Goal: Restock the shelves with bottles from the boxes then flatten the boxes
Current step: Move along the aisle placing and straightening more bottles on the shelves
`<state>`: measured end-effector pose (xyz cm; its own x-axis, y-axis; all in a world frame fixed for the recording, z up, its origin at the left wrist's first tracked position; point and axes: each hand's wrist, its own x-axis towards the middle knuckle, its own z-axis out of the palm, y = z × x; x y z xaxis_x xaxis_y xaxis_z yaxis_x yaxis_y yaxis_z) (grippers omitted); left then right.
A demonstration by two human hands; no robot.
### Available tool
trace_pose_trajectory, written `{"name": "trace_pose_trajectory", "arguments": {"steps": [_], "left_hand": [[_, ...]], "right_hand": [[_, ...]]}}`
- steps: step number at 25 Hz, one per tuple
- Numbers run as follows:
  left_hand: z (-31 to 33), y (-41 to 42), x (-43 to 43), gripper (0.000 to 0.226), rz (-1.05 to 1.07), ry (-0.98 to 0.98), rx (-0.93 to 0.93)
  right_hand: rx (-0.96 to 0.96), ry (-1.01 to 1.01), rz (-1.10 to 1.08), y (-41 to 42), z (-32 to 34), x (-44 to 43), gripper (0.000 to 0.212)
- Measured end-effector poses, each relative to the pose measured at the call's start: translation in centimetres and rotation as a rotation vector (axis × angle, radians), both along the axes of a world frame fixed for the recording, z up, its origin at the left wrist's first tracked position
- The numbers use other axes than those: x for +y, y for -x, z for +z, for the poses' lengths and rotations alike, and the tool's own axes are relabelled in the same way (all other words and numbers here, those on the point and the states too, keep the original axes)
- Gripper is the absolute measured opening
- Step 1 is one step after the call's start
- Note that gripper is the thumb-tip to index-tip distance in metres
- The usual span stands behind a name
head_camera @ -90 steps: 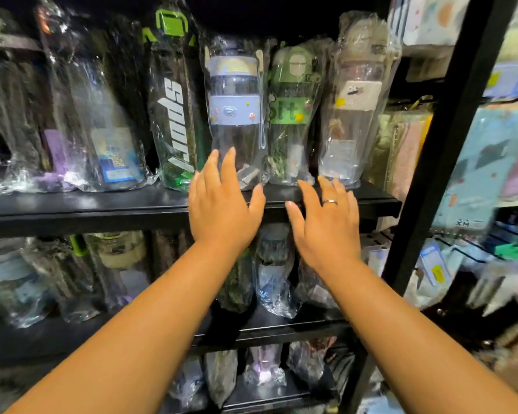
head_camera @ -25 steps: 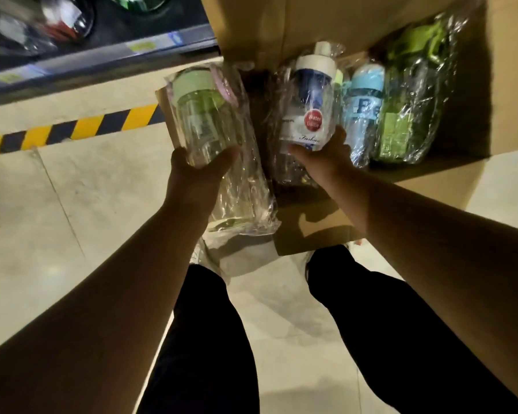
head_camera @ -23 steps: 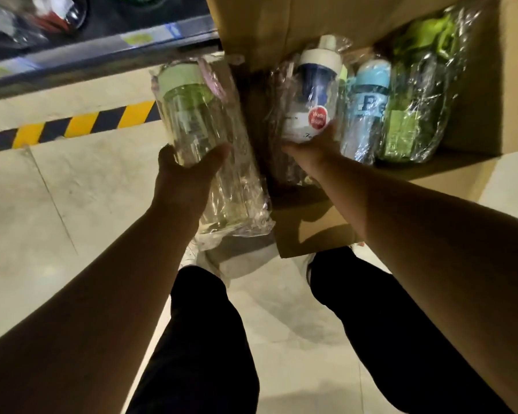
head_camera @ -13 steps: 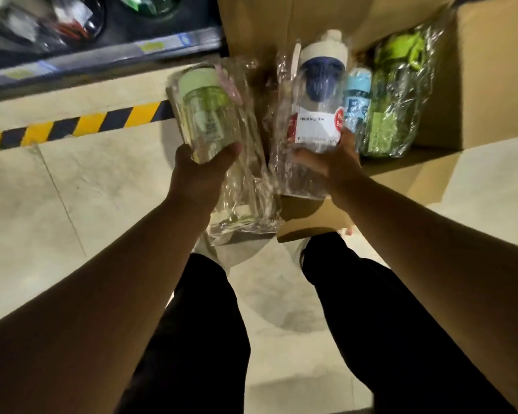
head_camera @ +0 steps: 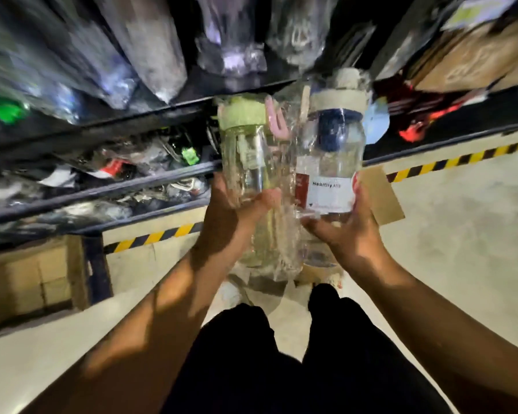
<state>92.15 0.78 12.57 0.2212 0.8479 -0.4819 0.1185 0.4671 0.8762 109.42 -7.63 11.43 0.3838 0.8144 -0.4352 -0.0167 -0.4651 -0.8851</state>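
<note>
My left hand point(head_camera: 231, 216) grips a clear bottle with a pale green lid point(head_camera: 245, 150), wrapped in plastic film, held upright in front of me. Beside it my right hand point(head_camera: 347, 231) holds a clear bottle with a cream cap and dark blue inner part point(head_camera: 332, 150), bearing a white label. The two bottles almost touch. Behind them run the black shelves point(head_camera: 108, 189), the lower tiers full of wrapped bottles. A flap of the cardboard box point(head_camera: 380, 198) shows behind my right hand; the rest of the box is hidden.
Wrapped bottles point(head_camera: 150, 49) stand blurred on the upper shelf. A yellow-black hazard stripe point(head_camera: 449, 162) runs along the floor below the shelves. A brown carton point(head_camera: 27, 282) sits at the lower left, another point(head_camera: 473, 55) at the top right. My legs point(head_camera: 281, 354) are below.
Both hands have lifted the two bottles out of the box and up. My view has swung from the box to the shelves, so the open box is now mostly out of sight.
</note>
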Motion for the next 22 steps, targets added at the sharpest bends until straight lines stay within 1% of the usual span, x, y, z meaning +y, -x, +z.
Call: {"name": "trace_pose_trajectory", "arguments": {"steps": [2,3,4,6,7,8,10,11,13,16,17,19,22], "left_hand": [[6.3,1.0,0.2,0.054,0.01,-0.042,-0.074],[9.0,1.3,0.3,0.055,0.016,-0.045,-0.086],[10.9,1.9,0.7,0.062,0.015,-0.054,-0.06],[15.8,2.7,1.0,0.099,-0.009,-0.157,-0.02],[18.1,2.7,1.0,0.104,0.003,-0.202,-0.025],[20.0,2.7,1.0,0.097,0.005,-0.252,-0.05],[23.6,2.0,0.8,0.069,-0.016,-0.37,-0.092],[25.0,1.7,0.6,0.062,-0.017,-0.4,-0.13],[27.7,0.9,0.5,0.061,0.014,-0.482,-0.133],[32.9,-0.5,0.7,0.05,0.097,-0.635,-0.044],[34.8,-1.0,0.8,0.049,0.12,-0.674,-0.046],[37.9,-1.8,1.4,0.059,0.16,-0.763,-0.076],[42.2,-2.7,2.3,0.068,0.201,-0.84,-0.136]], "right_hand": [[-0.104,-0.091,0.035,1.4,6.4,0.4,0.096],[-0.143,-0.132,0.046,1.8,9.2,0.6,0.099],[-0.176,-0.16,0.051,2.2,11.9,0.8,0.103],[-0.222,-0.231,0.058,2.6,16.9,1.1,0.11],[-0.231,-0.275,0.065,2.5,19.1,1.2,0.112],[-0.244,-0.308,0.081,2.3,21.0,1.3,0.113],[-0.258,-0.356,0.118,1.3,24.2,1.7,0.116],[-0.233,-0.373,0.131,0.7,25.4,2.1,0.117],[-0.178,-0.436,0.166,-0.5,27.6,3.1,0.118],[-0.269,-0.565,0.195,-2.1,31.8,4.8,0.115],[-0.297,-0.609,0.195,-2.5,33.6,5.3,0.111],[-0.335,-0.708,0.199,-3.5,36.9,6.4,0.104],[-0.344,-0.833,0.213,-4.9,41.4,7.7,0.104]]}}
